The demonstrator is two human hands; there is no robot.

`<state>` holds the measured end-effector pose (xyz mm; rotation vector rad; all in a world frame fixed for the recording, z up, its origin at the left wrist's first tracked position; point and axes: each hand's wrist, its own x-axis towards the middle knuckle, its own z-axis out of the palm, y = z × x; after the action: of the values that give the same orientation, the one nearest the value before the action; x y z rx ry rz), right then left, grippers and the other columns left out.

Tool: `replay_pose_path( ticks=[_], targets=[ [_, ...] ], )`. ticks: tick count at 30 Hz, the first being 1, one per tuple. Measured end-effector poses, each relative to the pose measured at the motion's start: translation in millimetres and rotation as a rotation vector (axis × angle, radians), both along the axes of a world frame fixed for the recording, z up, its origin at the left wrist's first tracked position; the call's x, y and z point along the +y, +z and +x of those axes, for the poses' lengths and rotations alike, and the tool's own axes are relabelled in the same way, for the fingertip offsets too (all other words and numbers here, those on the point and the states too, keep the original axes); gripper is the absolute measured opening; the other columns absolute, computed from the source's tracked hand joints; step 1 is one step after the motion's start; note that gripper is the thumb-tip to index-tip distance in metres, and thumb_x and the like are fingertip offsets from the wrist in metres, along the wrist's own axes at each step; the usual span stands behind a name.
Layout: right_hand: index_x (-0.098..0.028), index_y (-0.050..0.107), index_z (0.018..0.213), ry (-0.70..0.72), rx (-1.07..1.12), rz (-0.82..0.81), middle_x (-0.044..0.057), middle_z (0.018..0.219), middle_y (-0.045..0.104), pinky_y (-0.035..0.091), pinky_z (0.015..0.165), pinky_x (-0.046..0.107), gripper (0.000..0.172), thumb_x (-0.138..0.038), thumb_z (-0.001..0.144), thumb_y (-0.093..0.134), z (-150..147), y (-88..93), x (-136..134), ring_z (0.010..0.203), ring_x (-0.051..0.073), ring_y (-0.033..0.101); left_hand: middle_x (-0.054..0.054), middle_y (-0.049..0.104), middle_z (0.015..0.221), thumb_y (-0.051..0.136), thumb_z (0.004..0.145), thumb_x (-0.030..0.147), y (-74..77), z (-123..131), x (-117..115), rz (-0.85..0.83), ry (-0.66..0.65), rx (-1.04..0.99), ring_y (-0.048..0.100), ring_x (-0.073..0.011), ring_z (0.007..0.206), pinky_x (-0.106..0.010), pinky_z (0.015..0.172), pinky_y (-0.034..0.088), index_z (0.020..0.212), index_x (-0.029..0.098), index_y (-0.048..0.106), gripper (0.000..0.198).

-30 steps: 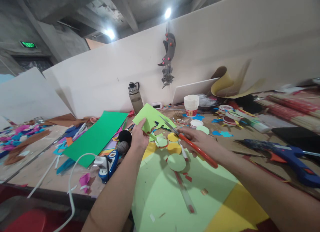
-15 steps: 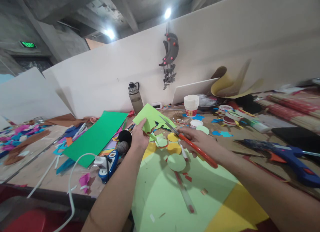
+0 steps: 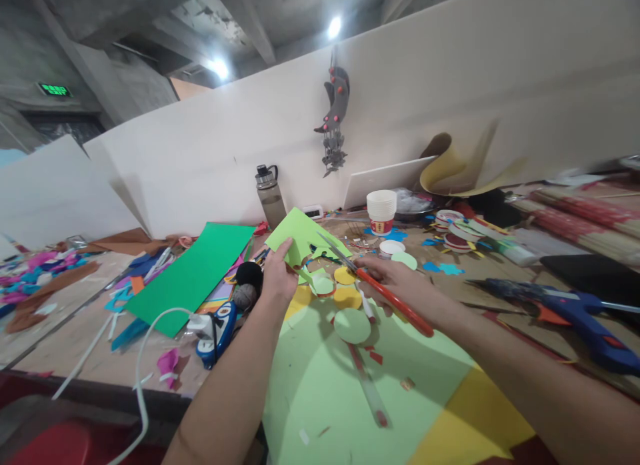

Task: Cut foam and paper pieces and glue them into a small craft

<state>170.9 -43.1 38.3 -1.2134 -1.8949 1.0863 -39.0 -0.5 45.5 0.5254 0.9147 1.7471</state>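
Behind the cup stack [image 3: 381, 203] the wall panel [image 3: 240, 138] is set; left of the stack the bottle [image 3: 271, 199] is placed, to its near right the glue gun [image 3: 575, 306]; before it scissors [image 3: 371, 281] are held.

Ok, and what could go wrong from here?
Your right hand holds the scissors with the blades at the bright green sheet, so a slip might spoil its edge or nick your left hand, which grips it. The nearest pale green circle, between your arms, might get knocked aside. The blue glue gun lies right of your right forearm; an outward swing could bump it.
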Motion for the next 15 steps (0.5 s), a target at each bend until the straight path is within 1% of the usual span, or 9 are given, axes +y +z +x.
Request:
replay_pose_path(
  ticks=[3,6,11,15],
  targets=[
    [-0.017,0.063,0.109,0.026,-0.016,-0.008,0.001,0.070,0.064,0.042,0.047,0.027,0.034,-0.037,0.082,0.056,0.5,0.3,1.6,0.048,0.013,0.052,-0.001,0.073,0.084,0.067,0.075,0.011,-0.1,0.3,-0.2,-0.012,-0.013,0.010,0.068,-0.0135,0.066,-0.024,0.056,0.053,0.092,0.019,0.067,0.020],
    [-0.017,0.064,0.110,0.027,-0.021,-0.005,0.001,0.070,0.064,0.043,0.048,0.027,0.035,-0.036,0.081,0.056,0.4,1.0,1.8,0.049,0.014,0.053,-0.001,0.073,0.084,0.067,0.075,0.010,0.2,1.1,-1.1,-0.007,-0.019,0.003,0.068,-0.0136,0.068,-0.023,0.056,0.053,0.092,0.019,0.067,0.020],
    [-0.018,0.065,0.115,0.011,0.021,-0.025,0.001,0.069,0.063,0.044,0.047,0.026,0.038,-0.035,0.081,0.057,2.0,3.2,0.1,0.051,0.014,0.055,-0.001,0.072,0.081,0.067,0.074,0.012,0.7,-5.4,2.1,-0.029,0.010,-0.028,0.067,-0.0137,0.067,-0.022,0.056,0.051,0.091,0.019,0.066,0.019],
    [-0.020,0.061,0.120,0.023,0.082,-0.089,-0.004,0.061,0.053,0.043,0.042,0.024,0.044,-0.038,0.081,0.058,8.4,1.0,4.8,0.047,0.012,0.050,-0.001,0.071,0.083,0.067,0.074,0.015,0.2,-17.6,9.4,-0.001,0.068,-0.098,0.067,-0.0138,0.069,-0.022,0.054,0.048,0.089,0.019,0.066,0.015]
  ],
)
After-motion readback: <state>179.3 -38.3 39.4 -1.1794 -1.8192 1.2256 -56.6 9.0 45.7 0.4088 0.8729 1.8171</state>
